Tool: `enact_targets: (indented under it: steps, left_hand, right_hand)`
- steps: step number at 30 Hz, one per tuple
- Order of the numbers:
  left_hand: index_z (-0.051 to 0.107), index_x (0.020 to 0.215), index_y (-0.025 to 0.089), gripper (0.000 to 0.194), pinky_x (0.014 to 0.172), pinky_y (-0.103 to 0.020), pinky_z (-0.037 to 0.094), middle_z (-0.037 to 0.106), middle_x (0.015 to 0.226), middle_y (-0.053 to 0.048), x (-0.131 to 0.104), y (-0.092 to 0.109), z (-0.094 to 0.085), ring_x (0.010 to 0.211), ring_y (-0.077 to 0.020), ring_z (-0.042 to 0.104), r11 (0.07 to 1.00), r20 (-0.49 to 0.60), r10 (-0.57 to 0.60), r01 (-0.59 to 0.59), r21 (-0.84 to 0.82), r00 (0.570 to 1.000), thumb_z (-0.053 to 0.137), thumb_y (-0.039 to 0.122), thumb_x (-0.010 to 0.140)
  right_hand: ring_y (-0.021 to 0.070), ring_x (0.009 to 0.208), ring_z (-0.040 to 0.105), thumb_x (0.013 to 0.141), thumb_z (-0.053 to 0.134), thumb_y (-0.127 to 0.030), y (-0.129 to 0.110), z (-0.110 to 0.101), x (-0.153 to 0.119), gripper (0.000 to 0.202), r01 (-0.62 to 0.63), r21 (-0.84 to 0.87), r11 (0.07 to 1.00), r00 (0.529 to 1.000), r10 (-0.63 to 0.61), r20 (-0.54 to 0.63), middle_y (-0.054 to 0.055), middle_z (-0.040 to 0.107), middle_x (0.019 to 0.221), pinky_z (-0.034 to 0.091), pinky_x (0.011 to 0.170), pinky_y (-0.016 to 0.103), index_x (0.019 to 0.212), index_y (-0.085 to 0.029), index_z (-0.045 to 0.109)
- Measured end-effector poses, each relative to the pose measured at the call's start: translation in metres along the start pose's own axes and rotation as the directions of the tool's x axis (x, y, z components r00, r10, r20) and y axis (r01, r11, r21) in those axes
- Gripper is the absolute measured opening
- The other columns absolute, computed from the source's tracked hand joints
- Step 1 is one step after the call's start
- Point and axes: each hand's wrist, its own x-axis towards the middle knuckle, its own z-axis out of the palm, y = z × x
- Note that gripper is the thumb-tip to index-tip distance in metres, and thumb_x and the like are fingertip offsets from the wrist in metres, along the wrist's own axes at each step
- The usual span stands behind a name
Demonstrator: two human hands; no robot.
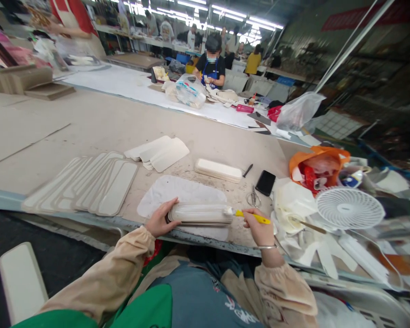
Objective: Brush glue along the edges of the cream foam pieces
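Note:
A stack of long pale strips with rounded ends (201, 213) lies on a white sheet (184, 187) near the table's front edge. My left hand (162, 219) grips the left end of this stack, thumb in front and fingers behind. In my right hand (259, 228) is a brush with a yellow handle (256, 216); its white-coated bristles touch the right end of the top strip. The top strip looks wet and streaked. Behind the sheet sit a smaller stack of narrow strips (218, 170) and a fanned pile of pale pieces (160, 152).
Overlapping pale panels (112, 187) lie on the left. To the right are scissors (253, 198), a black phone (265, 182), a dark pointed tool (248, 170), an orange bag (317, 159), a white fan (350, 208) and scraps. A person (212, 68) sits across the table.

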Motion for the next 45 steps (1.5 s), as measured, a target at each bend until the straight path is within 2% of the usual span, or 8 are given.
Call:
enact_targets:
  steps: [4, 7, 16, 22, 25, 29, 37, 45]
  left_hand:
    - [0.032, 0.148, 0.02, 0.078, 0.107, -0.047, 0.045, 0.058, 0.135, -0.015, 0.0, 0.001, -0.001, 0.125, -0.0292, 0.055, 1.0, 0.006, -0.016, 0.016, 0.009, 1.0, 0.065, 0.045, 0.082]
    - [0.032, 0.148, 0.019, 0.078, 0.107, -0.047, 0.045, 0.058, 0.135, -0.015, 0.001, 0.002, -0.001, 0.125, -0.0295, 0.055, 0.999, 0.018, -0.029, 0.028, 0.023, 0.999, 0.065, 0.045, 0.083]
    - [0.029, 0.149, 0.019, 0.08, 0.107, -0.048, 0.044, 0.056, 0.136, -0.016, 0.0, -0.001, 0.001, 0.126, -0.0299, 0.054, 1.0, 0.017, -0.021, 0.021, -0.015, 1.0, 0.065, 0.043, 0.083]
    - [0.026, 0.15, 0.018, 0.087, 0.107, -0.047, 0.044, 0.056, 0.135, -0.015, -0.001, 0.002, 0.0, 0.125, -0.0292, 0.054, 0.997, 0.008, -0.018, 0.018, -0.071, 1.0, 0.069, 0.045, 0.079]
    - [0.025, 0.151, 0.019, 0.091, 0.106, -0.047, 0.044, 0.057, 0.135, -0.015, -0.001, 0.003, 0.001, 0.124, -0.029, 0.055, 0.996, 0.015, -0.041, 0.042, -0.079, 0.999, 0.071, 0.045, 0.077]
    - [0.025, 0.151, 0.02, 0.092, 0.106, -0.048, 0.044, 0.057, 0.135, -0.014, -0.002, 0.003, 0.001, 0.123, -0.0291, 0.055, 0.994, 0.015, -0.065, 0.066, -0.089, 0.998, 0.073, 0.044, 0.076]
    - [0.026, 0.15, 0.019, 0.091, 0.108, -0.049, 0.042, 0.056, 0.136, -0.015, -0.001, 0.002, 0.001, 0.125, -0.03, 0.054, 0.993, 0.029, -0.067, 0.07, -0.1, 0.997, 0.072, 0.043, 0.076]
    - [0.027, 0.15, 0.019, 0.089, 0.106, -0.05, 0.044, 0.058, 0.134, -0.015, -0.001, 0.0, 0.003, 0.124, -0.0301, 0.056, 0.995, 0.011, -0.062, 0.063, -0.08, 0.998, 0.07, 0.046, 0.077]
  right_hand:
    - [0.0164, 0.052, 0.062, 0.072, 0.064, -0.044, -0.004, 0.033, -0.004, 0.026, 0.014, 0.186, 0.982, 0.994, -0.034, 0.105, -0.002, 0.063, 0.061, 0.051, 0.054, 0.027, 0.081, -0.021, 0.07]
    - [0.0159, 0.051, 0.061, 0.072, 0.062, -0.042, 0.001, 0.043, -0.001, 0.023, 0.029, 0.129, 0.991, 0.987, -0.049, 0.156, -0.003, 0.062, 0.058, 0.049, 0.054, 0.027, 0.078, -0.021, 0.07]
    - [0.0164, 0.053, 0.064, 0.069, 0.063, -0.042, 0.0, -0.005, 0.007, 0.025, -0.034, -0.073, 0.997, 0.999, 0.032, -0.035, -0.003, 0.063, 0.06, 0.049, 0.052, 0.025, 0.079, -0.021, 0.072]
    - [0.0121, 0.049, 0.056, 0.069, 0.071, -0.045, -0.022, 0.061, -0.017, 0.031, -0.112, 0.429, 0.896, 0.956, -0.021, 0.292, -0.003, 0.06, 0.061, 0.055, 0.058, 0.028, 0.085, -0.018, 0.071]
    - [0.0118, 0.048, 0.055, 0.068, 0.071, -0.044, -0.032, 0.103, -0.027, 0.03, -0.178, 0.442, 0.879, 0.908, -0.027, 0.419, -0.004, 0.059, 0.058, 0.055, 0.059, 0.028, 0.083, -0.018, 0.069]
    - [0.0132, 0.047, 0.057, 0.07, 0.066, -0.042, -0.037, 0.134, -0.028, 0.026, -0.102, 0.338, 0.936, 0.894, -0.062, 0.444, -0.005, 0.059, 0.053, 0.048, 0.051, 0.025, 0.081, -0.019, 0.069]
    - [0.015, 0.047, 0.058, 0.07, 0.063, -0.042, -0.029, 0.107, -0.015, 0.024, -0.037, 0.237, 0.971, 0.952, -0.038, 0.304, -0.004, 0.059, 0.051, 0.045, 0.05, 0.025, 0.076, -0.019, 0.068]
    - [0.0125, 0.047, 0.058, 0.07, 0.06, -0.037, -0.036, 0.122, -0.038, 0.021, -0.026, 0.24, 0.97, 0.901, -0.082, 0.426, -0.004, 0.06, 0.055, 0.044, 0.049, 0.022, 0.077, -0.02, 0.069]
